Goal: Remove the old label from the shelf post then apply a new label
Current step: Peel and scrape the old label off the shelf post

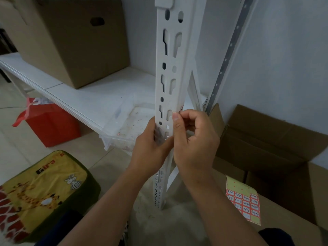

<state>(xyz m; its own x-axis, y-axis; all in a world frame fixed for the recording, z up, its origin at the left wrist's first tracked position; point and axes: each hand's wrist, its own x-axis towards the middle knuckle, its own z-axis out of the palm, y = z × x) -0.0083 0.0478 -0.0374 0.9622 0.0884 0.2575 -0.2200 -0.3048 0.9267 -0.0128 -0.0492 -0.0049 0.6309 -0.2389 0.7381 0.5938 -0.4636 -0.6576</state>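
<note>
Both forearms are bare from elbow to wrist, with no sleeves showing. The left hand [150, 148] and right hand [193, 141] wear no gloves, rings or watch. Short, unpainted thumbnail. Dark trousers at the bottom edge.

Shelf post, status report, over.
Left hand steadying shelf post. Right hand pinching old label at post edge. Sheet of new labels lies on box, right. Nothing in the way.

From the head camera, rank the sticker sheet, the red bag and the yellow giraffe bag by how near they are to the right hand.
1. Sticker sheet: below the right hand, on the cardboard at right.
2. Yellow giraffe bag: lower left, on the floor.
3. Red bag: far left, under the shelf.
</note>
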